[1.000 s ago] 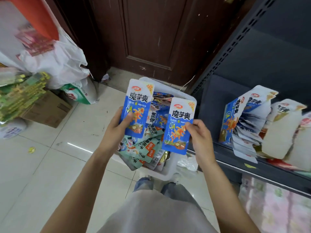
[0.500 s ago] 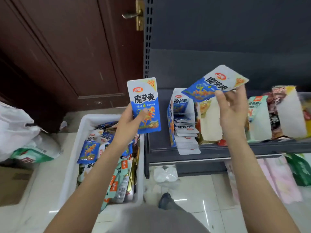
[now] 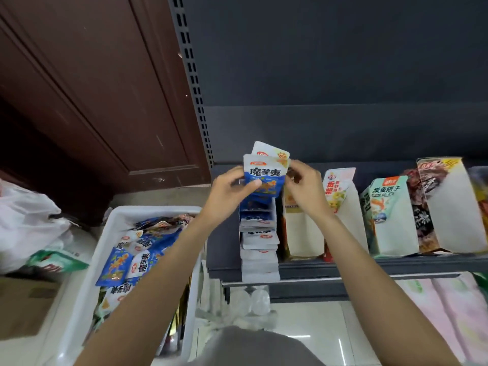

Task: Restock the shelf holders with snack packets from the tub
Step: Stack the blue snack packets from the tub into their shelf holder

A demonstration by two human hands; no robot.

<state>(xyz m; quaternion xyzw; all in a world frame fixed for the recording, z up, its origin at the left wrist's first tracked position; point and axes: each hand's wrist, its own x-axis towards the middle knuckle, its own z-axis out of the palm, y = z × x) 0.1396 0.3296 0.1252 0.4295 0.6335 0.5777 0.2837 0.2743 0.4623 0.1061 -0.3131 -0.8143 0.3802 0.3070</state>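
Note:
Two blue-and-white snack packets (image 3: 265, 175) are held together above the leftmost shelf holder (image 3: 260, 249), which has a row of the same packets in it. My left hand (image 3: 229, 191) grips the front packet with its thumb on the blue face. My right hand (image 3: 303, 186) pinches the packets' right edge. The white tub (image 3: 79, 299) stands on the floor at lower left, full of mixed snack packets (image 3: 126, 262), many of them blue.
More cardboard holders with other snacks (image 3: 388, 217) line the dark shelf (image 3: 369, 265) to the right. A brown door (image 3: 92, 101) stands behind the tub. White plastic bags (image 3: 26, 228) and a cardboard box (image 3: 21, 305) lie at the left. Pink packs (image 3: 449, 313) fill the shelf below.
Both hands rose from the tub to the shelf and came together. The two packets, held apart before, now sit one behind the other over the leftmost holder.

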